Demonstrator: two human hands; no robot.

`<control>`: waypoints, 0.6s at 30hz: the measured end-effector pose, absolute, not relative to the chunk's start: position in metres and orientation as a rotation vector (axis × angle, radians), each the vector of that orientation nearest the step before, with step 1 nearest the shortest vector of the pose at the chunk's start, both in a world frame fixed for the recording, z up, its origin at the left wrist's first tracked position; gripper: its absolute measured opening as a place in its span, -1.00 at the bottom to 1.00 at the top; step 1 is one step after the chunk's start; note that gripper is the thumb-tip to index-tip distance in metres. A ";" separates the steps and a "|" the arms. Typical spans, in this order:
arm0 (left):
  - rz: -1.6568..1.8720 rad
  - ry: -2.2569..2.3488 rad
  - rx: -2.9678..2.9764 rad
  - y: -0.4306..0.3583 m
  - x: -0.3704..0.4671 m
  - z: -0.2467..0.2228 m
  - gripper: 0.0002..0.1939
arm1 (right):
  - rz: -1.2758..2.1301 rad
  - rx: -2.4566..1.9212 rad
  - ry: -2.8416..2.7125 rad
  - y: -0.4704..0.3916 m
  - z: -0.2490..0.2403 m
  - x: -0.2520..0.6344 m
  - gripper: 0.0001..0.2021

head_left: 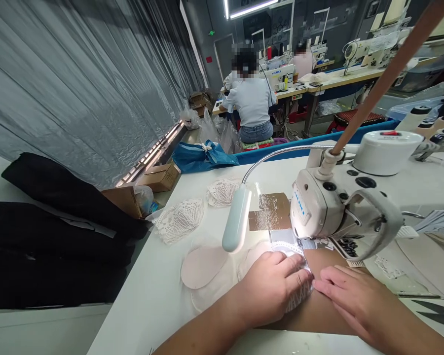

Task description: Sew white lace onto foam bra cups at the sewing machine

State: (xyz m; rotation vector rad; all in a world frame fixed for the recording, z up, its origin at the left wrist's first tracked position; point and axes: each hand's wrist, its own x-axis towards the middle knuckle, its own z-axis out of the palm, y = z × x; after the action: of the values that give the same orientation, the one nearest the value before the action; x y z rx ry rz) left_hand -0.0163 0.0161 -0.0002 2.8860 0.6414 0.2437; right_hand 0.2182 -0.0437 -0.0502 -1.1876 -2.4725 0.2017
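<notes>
A white lace cup piece [301, 298] lies under the sewing machine [320, 204], its upper edge near the needle area. My left hand [274, 286] rests on top of it, with curled fingers pressing the fabric down. From the right, my right hand [358, 301] meets the edge of the same piece, index finger and thumb pinched together there. A brown board [327, 315] lies beneath both hands. Left of my left hand are pale oval cup pads [203, 267] on sheer fabric. My palms hide part of the lace piece.
Two more lace pieces [179, 219] [224, 191] lie on the white table [133, 315]. A lamp [237, 219] on a bendable neck hangs close to my left hand. A brown pole [377, 88] rises from the machine. Ahead, a person [251, 106] sits at another machine.
</notes>
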 end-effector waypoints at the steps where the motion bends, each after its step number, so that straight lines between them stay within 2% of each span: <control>1: 0.243 0.667 2.874 0.016 -0.016 -0.001 -0.64 | 0.209 -1.195 -2.464 -0.044 -0.051 0.218 -0.63; 10: 0.215 0.749 2.879 0.013 -0.013 -0.011 -0.56 | 0.253 -1.231 -2.373 -0.044 -0.052 0.213 -0.61; 18: 0.251 0.714 2.919 0.033 -0.015 -0.011 -0.52 | 0.094 -1.261 -2.348 -0.035 -0.046 0.208 -0.62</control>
State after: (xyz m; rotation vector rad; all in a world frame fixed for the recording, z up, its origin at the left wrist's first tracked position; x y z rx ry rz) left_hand -0.0147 0.0329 -0.0107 2.9188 0.7141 0.2512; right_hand 0.2081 -0.0352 -0.0464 -1.2609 -2.3484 0.0935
